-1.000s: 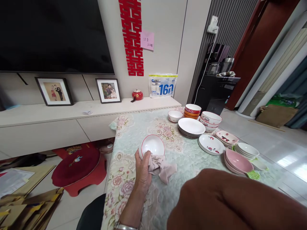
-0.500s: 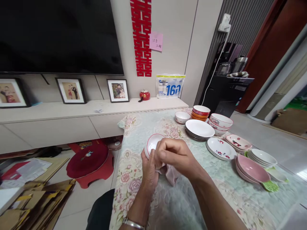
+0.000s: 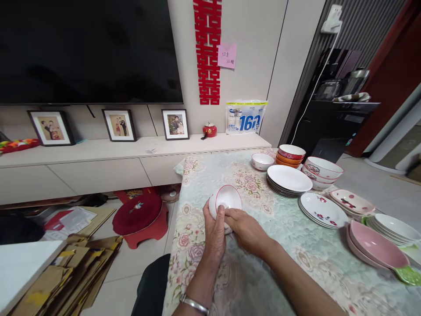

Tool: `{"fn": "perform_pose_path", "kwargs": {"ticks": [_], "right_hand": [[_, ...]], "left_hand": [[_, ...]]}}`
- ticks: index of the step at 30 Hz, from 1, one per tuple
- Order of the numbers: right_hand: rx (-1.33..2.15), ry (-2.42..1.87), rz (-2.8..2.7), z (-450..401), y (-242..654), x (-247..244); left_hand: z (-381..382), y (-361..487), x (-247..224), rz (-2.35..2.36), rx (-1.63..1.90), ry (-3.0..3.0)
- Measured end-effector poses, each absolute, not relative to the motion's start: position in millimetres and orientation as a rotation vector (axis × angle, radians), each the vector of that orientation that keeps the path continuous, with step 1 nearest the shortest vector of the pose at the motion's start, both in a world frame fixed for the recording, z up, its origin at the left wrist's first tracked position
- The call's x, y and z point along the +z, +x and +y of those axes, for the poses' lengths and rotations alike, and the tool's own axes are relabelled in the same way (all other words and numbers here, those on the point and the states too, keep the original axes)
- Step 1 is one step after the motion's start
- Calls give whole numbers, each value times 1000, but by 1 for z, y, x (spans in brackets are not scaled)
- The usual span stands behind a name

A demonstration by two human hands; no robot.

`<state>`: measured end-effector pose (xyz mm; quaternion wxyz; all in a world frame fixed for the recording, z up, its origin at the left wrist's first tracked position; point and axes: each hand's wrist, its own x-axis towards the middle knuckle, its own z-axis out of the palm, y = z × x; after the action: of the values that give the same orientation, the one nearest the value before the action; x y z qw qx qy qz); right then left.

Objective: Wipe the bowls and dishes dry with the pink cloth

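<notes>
A small white bowl [image 3: 230, 197] with a thin red rim is tilted in my left hand [image 3: 214, 232], the thumb over its rim and the fingers around its outside. My right hand [image 3: 246, 230] is closed against the near right side of the bowl. A bit of pale pinkish cloth [image 3: 227, 229] shows between the two hands; most of it is hidden under my right hand. Both hands are above the flowered tablecloth [image 3: 194, 259], near the left side of the table.
To the right stand a small bowl [image 3: 262, 161], stacked orange and red bowls [image 3: 289, 157], white plates [image 3: 289, 179], larger bowls [image 3: 322, 169], flowered plates [image 3: 322, 210] and pink dishes [image 3: 376, 243]. A red stool [image 3: 138, 215] and flattened cardboard [image 3: 79, 267] are on the floor at left.
My right hand has come down from above the bowl to its near side, and the hanging cloth is now mostly hidden. The bowl's inside shows more. The view has shifted left.
</notes>
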<state>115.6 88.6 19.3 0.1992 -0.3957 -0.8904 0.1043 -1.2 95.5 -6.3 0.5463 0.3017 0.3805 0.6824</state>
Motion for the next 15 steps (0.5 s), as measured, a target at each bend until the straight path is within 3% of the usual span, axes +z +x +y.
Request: {"fn": "perform_pose_path", "kwargs": {"ticks": [5, 12, 15], "right_hand": [[63, -1211, -2426, 96, 123, 3], [624, -1070, -1903, 85, 106, 2], [689, -973, -1983, 85, 109, 8]], "left_hand": [[99, 0, -11, 937, 1596, 765], [97, 1, -18, 939, 1567, 811], [95, 1, -15, 937, 1553, 784]]}}
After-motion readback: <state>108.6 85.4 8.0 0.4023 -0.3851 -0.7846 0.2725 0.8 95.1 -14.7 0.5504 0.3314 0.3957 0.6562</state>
